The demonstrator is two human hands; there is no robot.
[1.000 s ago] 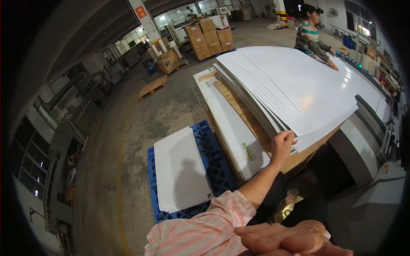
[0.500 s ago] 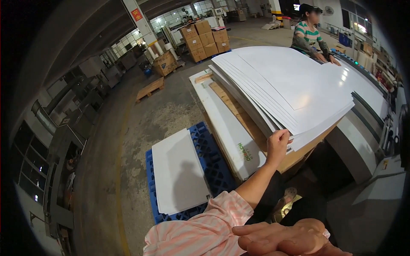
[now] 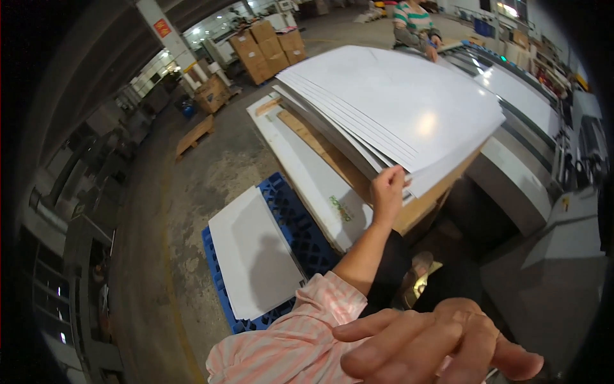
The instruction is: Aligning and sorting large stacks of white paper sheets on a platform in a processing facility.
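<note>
A stack of large white sheets [image 3: 409, 96] lies in front of me, its near-left edges fanned out in steps. My left hand [image 3: 388, 192] is at the near corner of the stack, thumb and fingers pinched on the sheets' edge. How many sheets are in the pinch I cannot tell. Low in the view and close to the camera, my right hand [image 3: 441, 345] is held up with its fingers spread and nothing in it. The stack rests on a wooden board [image 3: 326, 150] over a long white slab [image 3: 300, 173].
Left of the stack, a blue plastic pallet [image 3: 275, 192] bears smaller white sheets [image 3: 246, 249]. A grey machine [image 3: 511, 179] stands at the right. Across the stack is a co-worker [image 3: 416, 25] in a striped top. Cardboard boxes [image 3: 262, 51] and a wooden pallet [image 3: 195, 137] are farther back.
The view has shifted, so the stack sits lower left relative to the machine. The top sheet's offset outline no longer shows. The co-worker's hands have come off the sheet; my right hand's fingers have spread wider.
</note>
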